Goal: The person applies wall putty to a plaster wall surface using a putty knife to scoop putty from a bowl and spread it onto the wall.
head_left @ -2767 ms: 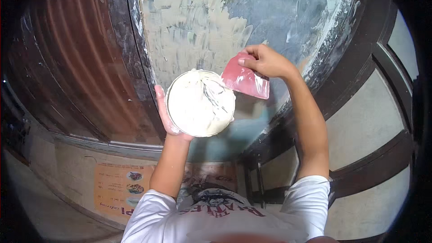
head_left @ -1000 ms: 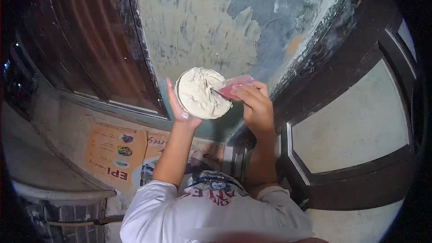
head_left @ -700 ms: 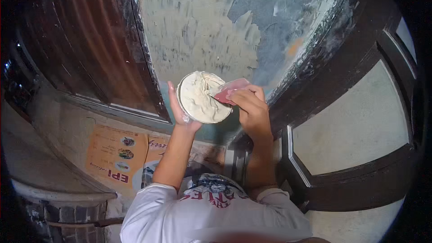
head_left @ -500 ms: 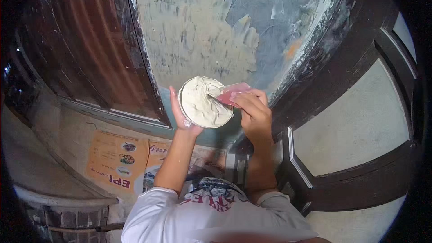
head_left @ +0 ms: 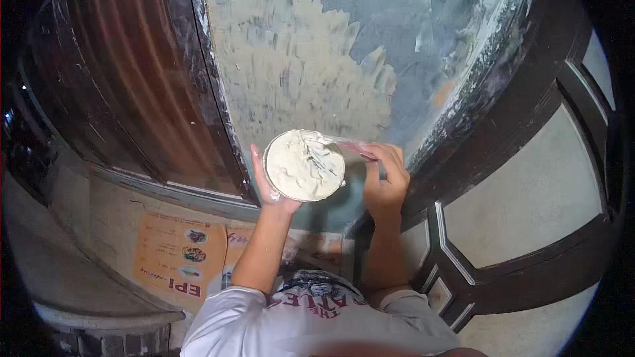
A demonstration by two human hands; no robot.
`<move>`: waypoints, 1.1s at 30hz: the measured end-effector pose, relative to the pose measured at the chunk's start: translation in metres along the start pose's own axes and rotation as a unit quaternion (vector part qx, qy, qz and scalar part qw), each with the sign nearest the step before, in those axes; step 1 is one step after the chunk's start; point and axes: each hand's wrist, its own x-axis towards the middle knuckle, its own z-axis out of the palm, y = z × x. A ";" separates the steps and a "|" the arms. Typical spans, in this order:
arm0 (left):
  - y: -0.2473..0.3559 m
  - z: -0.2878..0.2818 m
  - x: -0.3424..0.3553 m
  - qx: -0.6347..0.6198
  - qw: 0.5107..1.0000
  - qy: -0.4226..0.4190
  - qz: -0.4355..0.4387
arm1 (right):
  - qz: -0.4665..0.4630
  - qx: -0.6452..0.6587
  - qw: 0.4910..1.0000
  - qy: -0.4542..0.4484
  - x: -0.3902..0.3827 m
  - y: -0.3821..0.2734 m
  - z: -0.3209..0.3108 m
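Note:
My left hand (head_left: 281, 203) holds up a round tub (head_left: 266, 170) from its left and underside, thumb along the rim. Cream-coloured putty (head_left: 291, 168) fills it, smooth on the left and gouged into ridges on the right. In my right hand (head_left: 389, 182) is a thin reddish scraper (head_left: 354, 147), pinched between thumb and fingers. It is seen nearly edge-on, its tip at the tub's far right rim with putty on it. Beyond both hands rises a blue-grey wall (head_left: 390, 33), partly coated in streaky cream putty.
On the left stands a dark wooden frame with a brown curtain-like panel (head_left: 126, 59). Dark-framed door panels (head_left: 529, 185) curve along the right. An orange printed banner (head_left: 169, 251) lies at lower left, near a grey ledge (head_left: 112, 320).
The scraper has turned from showing its flat face to nearly edge-on, moving from the putty to the tub's far right rim. Tub and hands sit slightly lower in view.

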 end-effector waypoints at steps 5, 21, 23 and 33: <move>0.016 -0.008 0.005 -0.032 0.999 -0.022 -0.023 | 0.040 -0.016 0.999 0.022 0.027 -0.003 0.022; 0.094 -0.059 0.009 -0.005 1.000 -0.019 -0.004 | 0.016 -0.131 0.991 -0.024 0.277 0.012 0.043; 0.102 -0.062 0.008 -0.004 1.000 -0.018 -0.004 | 0.016 -0.161 0.987 -0.006 0.284 0.014 0.045; 0.123 -0.065 0.020 0.018 0.999 0.006 0.029 | 0.037 -0.144 0.988 -0.034 0.279 0.013 0.040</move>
